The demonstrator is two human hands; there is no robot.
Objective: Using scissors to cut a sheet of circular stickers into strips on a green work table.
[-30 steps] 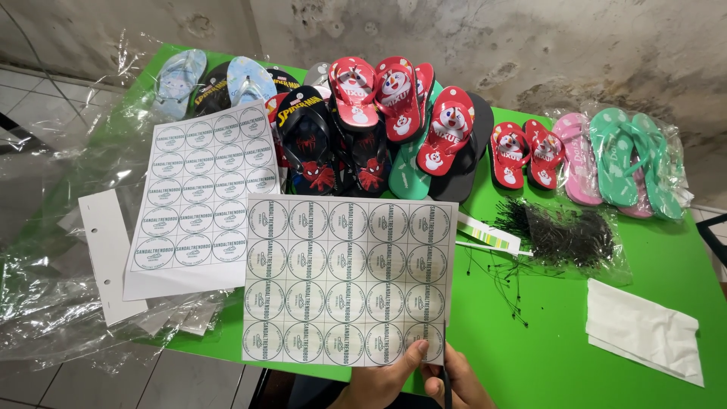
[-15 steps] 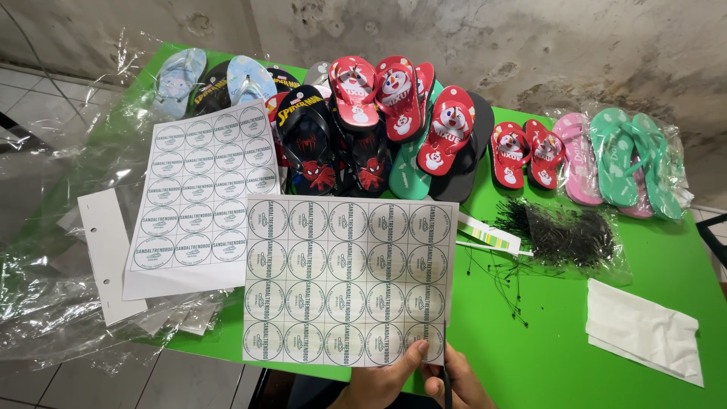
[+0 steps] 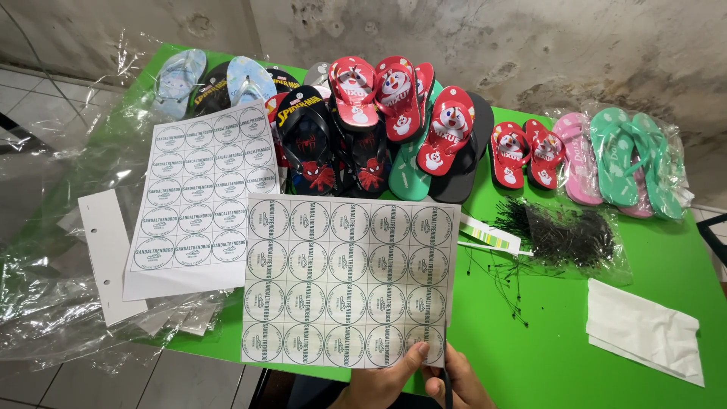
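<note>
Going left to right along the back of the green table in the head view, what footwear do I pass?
Pale blue sandals → black sandals with red figures → red sandals with white figures → small red pair → pink sandal → teal sandals.

A bright green counter (image 3: pixel 644 257) stands against a rough, stained grey concrete wall (image 3: pixel 530 38). To the left lies a floor of pale grey tiles (image 3: pixel 30 106). Even daylight falls over all, with glare on the floor.

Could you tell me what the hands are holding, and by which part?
The left hand pinches a white paper sheet of round labels by its bottom edge; the right hand grips something thin and dark.
</note>
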